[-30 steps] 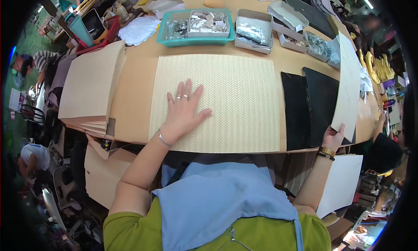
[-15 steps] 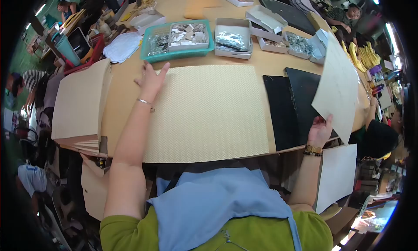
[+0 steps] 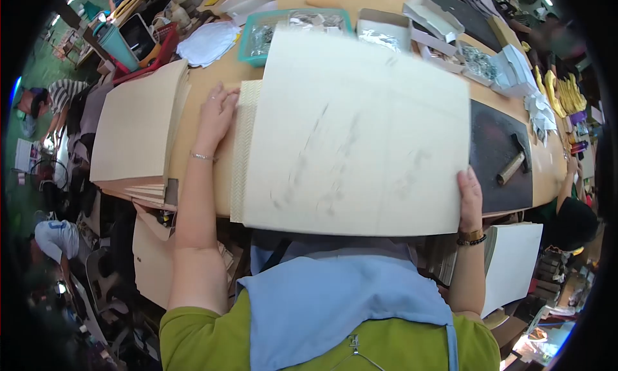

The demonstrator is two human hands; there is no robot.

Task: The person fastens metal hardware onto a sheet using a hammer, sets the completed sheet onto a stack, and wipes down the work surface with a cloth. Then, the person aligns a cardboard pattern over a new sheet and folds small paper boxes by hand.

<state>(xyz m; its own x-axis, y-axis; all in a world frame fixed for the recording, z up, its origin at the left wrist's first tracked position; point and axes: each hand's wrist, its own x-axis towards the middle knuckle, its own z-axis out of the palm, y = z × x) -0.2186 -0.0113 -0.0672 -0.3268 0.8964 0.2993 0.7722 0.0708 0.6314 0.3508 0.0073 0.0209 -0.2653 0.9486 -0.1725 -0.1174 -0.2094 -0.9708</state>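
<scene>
A large cream sheet (image 3: 360, 139) with grey smudges lies above the woven-pattern sheet (image 3: 243, 152), covering most of it. My right hand (image 3: 470, 194) grips the cream sheet by its lower right edge, thumb on top. At the upper left corner of the woven sheet, my left hand (image 3: 219, 113) rests with its fingers lightly bent and nothing held in them. Only a strip of the herringbone texture shows along the left side. Whether the cream sheet lies flat on it or hovers a little cannot be made out.
A stack of cream sheets (image 3: 138, 126) stands at the left. Behind are a teal basket (image 3: 254, 46) and open boxes (image 3: 438, 23) of small parts. A hammer (image 3: 513, 165) lies on a black board (image 3: 492, 133) at the right. White boards (image 3: 513, 261) stand lower right.
My right hand has swung the cream sheet from the right side leftward over the woven sheet. My left hand's fingers have drawn closer together. The hammer and black board have come into view.
</scene>
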